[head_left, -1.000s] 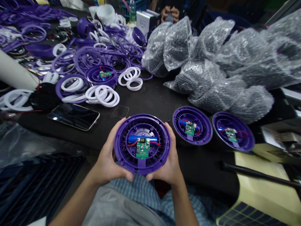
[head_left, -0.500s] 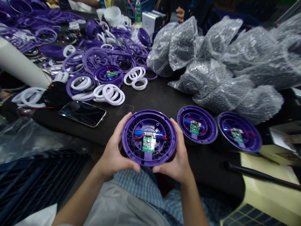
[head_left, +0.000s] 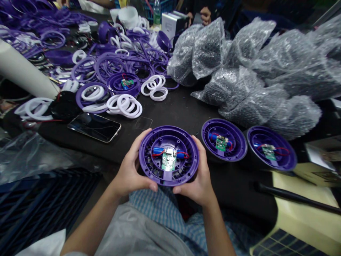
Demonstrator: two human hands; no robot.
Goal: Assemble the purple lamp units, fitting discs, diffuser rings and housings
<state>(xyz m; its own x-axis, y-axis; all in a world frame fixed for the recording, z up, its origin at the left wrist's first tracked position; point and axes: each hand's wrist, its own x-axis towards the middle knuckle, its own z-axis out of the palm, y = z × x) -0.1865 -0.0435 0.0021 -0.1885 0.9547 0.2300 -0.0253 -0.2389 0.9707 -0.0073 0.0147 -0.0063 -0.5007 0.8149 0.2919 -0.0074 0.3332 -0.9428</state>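
The left hand [head_left: 130,165] and right hand [head_left: 198,174] both clasped a round purple housing [head_left: 168,131] by its rim, holding it at the near edge of the bench [head_left: 176,113]. Its open side faced up, showing a green circuit board [head_left: 168,161] and a blue battery [head_left: 158,150]. Two similar housings [head_left: 241,149] sat just to the right, beside bubble wrap bundles [head_left: 255,99]; a phone [head_left: 93,127] lay to the left.

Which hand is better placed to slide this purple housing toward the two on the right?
Right, probably: the right hand cups the edge of the purple housing nearest the neighbouring housing, while the left hand holds the far edge.
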